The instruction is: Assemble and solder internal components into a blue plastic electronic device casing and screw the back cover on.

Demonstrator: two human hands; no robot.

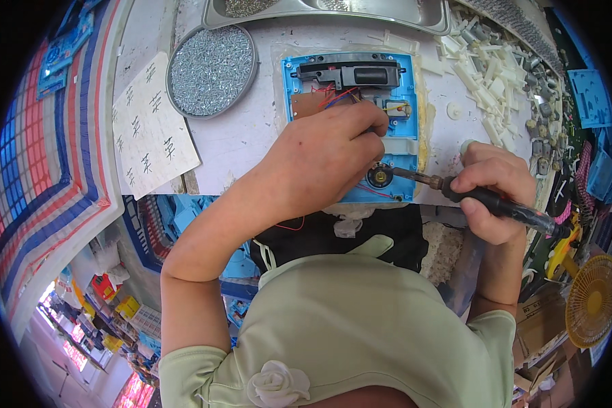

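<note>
A blue plastic housing [406, 146] lies open on the table in front of me. Across its far end sits a black plastic part [370, 75], and a brown circuit board [304, 105] with red and blue wires is beside my left hand. My left hand [323, 153] reaches over the housing with its fingers curled in; whatever they pinch is hidden. In my right hand [496, 183] is a soldering iron [483, 198], gripped by its black handle. Its metal tip points left, at a small round black speaker [379, 177] in the near end of the housing.
A round tray of small screws [211, 71] stands at the left, beside a sheet with handwriting [149, 129]. A metal tray [326, 20] runs along the far edge. White plastic pieces [483, 81] and grey cylindrical parts [540, 109] pile up at the right. A yellow fan [593, 301] stands lower right.
</note>
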